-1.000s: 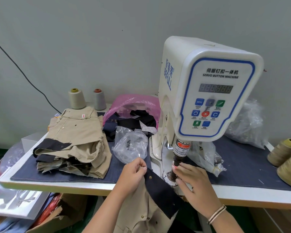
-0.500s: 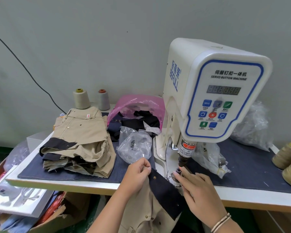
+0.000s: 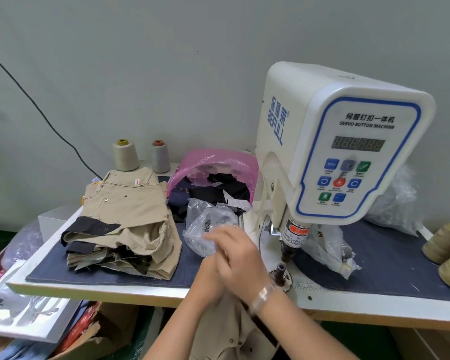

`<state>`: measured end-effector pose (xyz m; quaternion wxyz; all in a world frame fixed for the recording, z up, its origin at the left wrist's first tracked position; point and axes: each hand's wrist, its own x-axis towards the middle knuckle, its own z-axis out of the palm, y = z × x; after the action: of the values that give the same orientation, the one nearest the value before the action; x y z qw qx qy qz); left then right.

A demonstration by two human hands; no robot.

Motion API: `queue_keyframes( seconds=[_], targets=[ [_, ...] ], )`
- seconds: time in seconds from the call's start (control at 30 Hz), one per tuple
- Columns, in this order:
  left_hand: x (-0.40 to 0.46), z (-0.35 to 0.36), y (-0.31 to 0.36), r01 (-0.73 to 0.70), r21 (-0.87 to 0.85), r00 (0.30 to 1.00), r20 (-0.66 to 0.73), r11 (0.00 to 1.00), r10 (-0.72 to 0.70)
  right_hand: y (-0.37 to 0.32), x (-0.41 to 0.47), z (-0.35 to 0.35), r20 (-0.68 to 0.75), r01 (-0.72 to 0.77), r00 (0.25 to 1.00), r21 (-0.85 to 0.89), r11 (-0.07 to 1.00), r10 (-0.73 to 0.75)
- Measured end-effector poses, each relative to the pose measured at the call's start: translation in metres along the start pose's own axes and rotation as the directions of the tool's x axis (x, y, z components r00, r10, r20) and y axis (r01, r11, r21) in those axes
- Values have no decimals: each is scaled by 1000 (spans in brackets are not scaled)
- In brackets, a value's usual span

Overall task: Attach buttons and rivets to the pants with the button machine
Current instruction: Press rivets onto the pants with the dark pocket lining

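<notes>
The white servo button machine (image 3: 348, 141) stands on the table, its punch (image 3: 289, 249) above a bare dark die post (image 3: 280, 271). The khaki pants (image 3: 226, 331) with a dark waistband hang below the table's front edge. My left hand (image 3: 207, 275) is at their top, mostly covered by my right hand, and the pants hang from under it. My right hand (image 3: 235, 258) crosses over it to the left, blurred, fingers stretched out and holding nothing, its fingertips at a clear bag of small metal parts (image 3: 205, 222).
A stack of khaki pants (image 3: 125, 216) lies on the left of the denim mat (image 3: 390, 266). Behind are a pink bag (image 3: 213, 162) of dark cloth and two thread cones (image 3: 125, 154). More clear bags (image 3: 333, 250) and yellow cones (image 3: 444, 242) sit right. A cardboard box (image 3: 89, 333) stands below.
My right hand has left the die post and swung left over my left hand toward the clear bag. The dark waistband has come off the die and dropped below the table edge.
</notes>
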<state>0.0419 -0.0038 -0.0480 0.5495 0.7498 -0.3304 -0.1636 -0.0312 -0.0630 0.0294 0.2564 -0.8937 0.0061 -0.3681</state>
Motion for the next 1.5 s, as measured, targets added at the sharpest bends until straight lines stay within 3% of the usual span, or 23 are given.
queue_keyframes(
  seconds=[0.1, 0.2, 0.37, 0.47, 0.57, 0.7, 0.77, 0.9, 0.93, 1.0, 1.07, 1.13, 1.2, 1.3, 1.4, 1.5],
  targets=[
    [-2, 1, -1, 26, -34, 999, 21, 999, -26, 20, 78, 36, 92, -136, 986, -59, 989, 141],
    [-1, 1, -1, -23, -64, 998, 65, 998, 27, 53, 137, 69, 265, -245, 917, -221, 944, 300],
    [3, 1, -4, -2, -112, 997, 71, 994, 10, 97, 167, 100, 431, -72, 819, -579, 812, 380],
    [5, 1, -6, 24, -143, 996, 85, 989, -12, 109, 165, 110, 433, -39, 793, -666, 745, 428],
    [4, 0, -8, 21, -174, 997, 75, 985, -8, 114, 159, 116, 397, -27, 813, -705, 709, 425],
    [2, 2, -8, 8, -182, 997, 73, 983, 6, 121, 153, 116, 419, -90, 768, -678, 729, 485],
    [2, 0, -7, 5, -177, 997, 76, 984, 9, 122, 152, 114, 395, -99, 797, -661, 744, 457],
    [2, -1, -4, -2, -149, 998, 68, 989, 13, 115, 149, 104, 238, -262, 872, -510, 819, 427],
    [2, -1, -4, -4, -135, 997, 70, 991, 13, 111, 149, 99, 182, -317, 886, -433, 844, 426],
    [1, -2, -4, -3, -127, 997, 77, 992, 13, 91, 146, 87, 38, -433, 897, -120, 893, 440],
    [1, -4, -2, 7, -130, 996, 92, 991, 5, 59, 139, 70, -66, -404, 899, 252, 879, 433],
    [1, -5, -2, 22, -133, 993, 114, 991, -7, 26, 121, 51, -95, -312, 909, 490, 814, 405],
    [0, -6, -1, 54, -125, 994, 100, 991, -42, 2, 92, 29, -13, -305, 916, 626, 718, 400],
    [4, -9, 0, 96, -148, 993, 87, 984, -84, -12, 40, 2, 226, -494, 863, 567, 659, 453],
    [5, -21, 10, 278, -384, 958, 178, 881, -224, -10, -8, -18, 378, -634, 767, 328, 700, 518],
    [1, -39, 24, 226, -502, 952, 296, 835, -80, -5, -38, -30, 420, -588, 763, 136, 797, 491]
  ],
)
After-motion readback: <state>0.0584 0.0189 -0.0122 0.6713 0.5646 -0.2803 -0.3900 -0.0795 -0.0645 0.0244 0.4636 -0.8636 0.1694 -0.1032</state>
